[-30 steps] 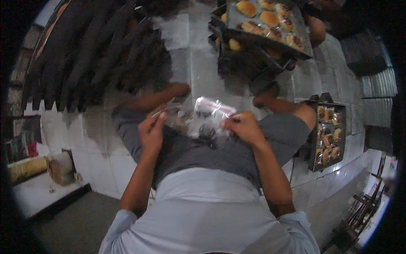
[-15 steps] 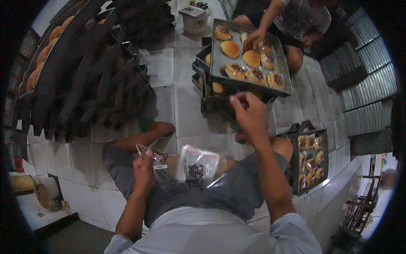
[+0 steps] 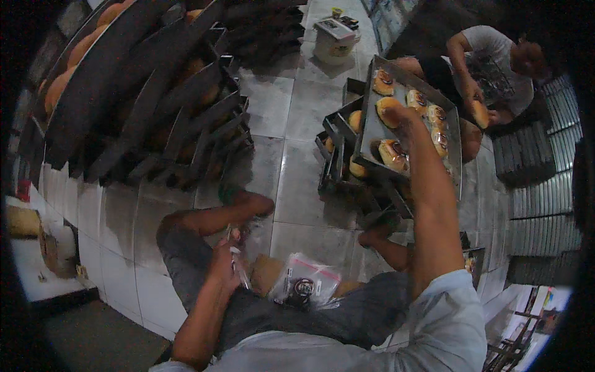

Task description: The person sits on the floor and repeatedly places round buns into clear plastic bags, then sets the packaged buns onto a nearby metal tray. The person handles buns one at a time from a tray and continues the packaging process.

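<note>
My right arm stretches far forward to the metal baking tray (image 3: 370,146). My right hand (image 3: 407,122) closes on a plain golden bun (image 3: 387,110) at the tray's left side; my own hand hides part of the fingertips. Around it lie several wrapped buns (image 3: 393,154) with dark topping. Over my left thigh, my left hand (image 3: 224,265) grips a crumpled clear plastic bag (image 3: 239,268). A stack of printed clear bags (image 3: 305,282) rests between my legs.
Across the tray sits a co-worker (image 3: 493,68) holding a bun (image 3: 480,114). More trays (image 3: 338,127) are stacked under this one. Tall dark tray racks (image 3: 142,105) with buns stand at left. A white bucket (image 3: 333,48) stands on the tiled floor at the back.
My right hand has moved forward from the tray's near edge to a plain bun. My left hand still holds the bag. The co-worker's hand has left the tray with a bun. The view has shifted.
</note>
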{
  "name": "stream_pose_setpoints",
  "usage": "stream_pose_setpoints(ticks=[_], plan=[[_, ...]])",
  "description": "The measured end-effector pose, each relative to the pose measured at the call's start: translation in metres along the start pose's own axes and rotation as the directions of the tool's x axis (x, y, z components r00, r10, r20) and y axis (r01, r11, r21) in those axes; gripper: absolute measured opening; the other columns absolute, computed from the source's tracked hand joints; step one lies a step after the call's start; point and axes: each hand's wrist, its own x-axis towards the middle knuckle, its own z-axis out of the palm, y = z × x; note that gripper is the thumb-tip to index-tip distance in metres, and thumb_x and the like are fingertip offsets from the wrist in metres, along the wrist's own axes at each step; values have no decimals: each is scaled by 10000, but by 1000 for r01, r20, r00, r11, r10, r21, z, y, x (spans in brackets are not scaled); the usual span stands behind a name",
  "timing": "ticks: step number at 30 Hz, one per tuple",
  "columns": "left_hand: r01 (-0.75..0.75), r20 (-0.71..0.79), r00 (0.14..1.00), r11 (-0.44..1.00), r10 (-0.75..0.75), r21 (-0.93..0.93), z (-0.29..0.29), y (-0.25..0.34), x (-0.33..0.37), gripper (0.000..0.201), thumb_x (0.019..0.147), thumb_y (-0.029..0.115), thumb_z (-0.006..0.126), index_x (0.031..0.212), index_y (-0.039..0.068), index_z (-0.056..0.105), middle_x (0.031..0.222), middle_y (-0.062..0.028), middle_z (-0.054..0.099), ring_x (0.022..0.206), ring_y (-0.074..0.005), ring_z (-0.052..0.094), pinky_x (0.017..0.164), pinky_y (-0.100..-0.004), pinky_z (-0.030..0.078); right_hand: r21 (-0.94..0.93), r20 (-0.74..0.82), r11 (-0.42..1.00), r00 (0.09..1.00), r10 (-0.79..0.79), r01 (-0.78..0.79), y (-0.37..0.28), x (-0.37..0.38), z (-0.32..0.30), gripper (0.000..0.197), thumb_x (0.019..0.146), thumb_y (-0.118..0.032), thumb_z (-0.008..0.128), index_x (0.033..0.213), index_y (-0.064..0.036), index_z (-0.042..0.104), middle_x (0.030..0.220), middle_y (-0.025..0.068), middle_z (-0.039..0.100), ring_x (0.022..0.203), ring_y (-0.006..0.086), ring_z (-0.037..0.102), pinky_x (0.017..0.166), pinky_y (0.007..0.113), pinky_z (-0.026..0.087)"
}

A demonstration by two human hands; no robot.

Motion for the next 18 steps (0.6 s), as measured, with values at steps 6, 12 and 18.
stream_pose_setpoints(ticks=[6, 12, 18], plan=[[315, 100, 949, 894, -299, -319, 29, -5, 38, 261, 1089, 408, 551, 1036, 165, 633, 690, 70, 506, 523, -77, 405, 424, -245, 327, 218, -65, 937, 962, -266, 274, 16, -20, -80, 595, 838, -355, 877, 1271, 10, 691, 1174, 97, 727, 981, 159, 700, 853, 349, 575], [270, 125, 963, 881, -241, -389, 59, 3, 7, 263, 1102, 398, 528, 1011, 168, 620, 680, 60, 484, 539, -65, 420, 440, -208, 353, 305, 26, 774, 808, -589, 554, -14, -382, 20, 481, 1011, -309, 702, 1360, -7, 568, 1176, 65, 663, 1068, 199, 681, 922, 387, 581], [-108, 157, 978, 974, 140, -200, 93, -40, -34, 301, 1095, 428, 595, 1083, 128, 605, 862, 15, 597, 730, -108, 593, 654, -270, 535, 29, -110, 760, 758, -643, 649, 39, -535, 69, 733, 716, -33, 903, 1368, -3, 570, 1258, 125, 681, 1132, 245, 715, 959, 379, 596]])
